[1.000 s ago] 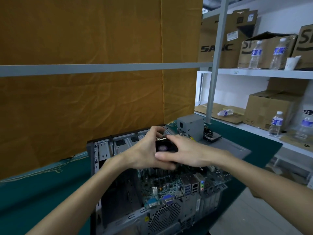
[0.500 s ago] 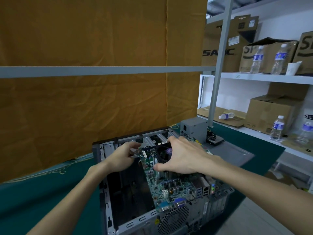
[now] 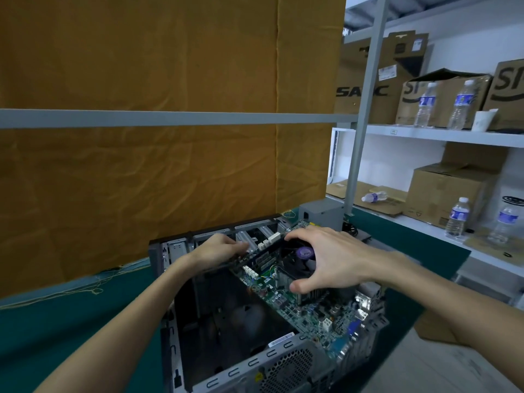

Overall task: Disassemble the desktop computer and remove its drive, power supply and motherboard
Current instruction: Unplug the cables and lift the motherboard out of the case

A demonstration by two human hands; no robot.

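Green-boarded, the motherboard is being tilted out of the open case at lower centre, pinched at its far edge by the left hand and gripped round the cooler by the right hand; a lift clear of the rear ports is judged next.

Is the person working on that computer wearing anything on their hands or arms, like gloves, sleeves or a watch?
Nothing shows. The left hand and the right hand are both bare, with no gloves and no rings in view. Both forearms are uncovered as far as the picture's edge: no sleeves, watch or wrist strap can be seen.
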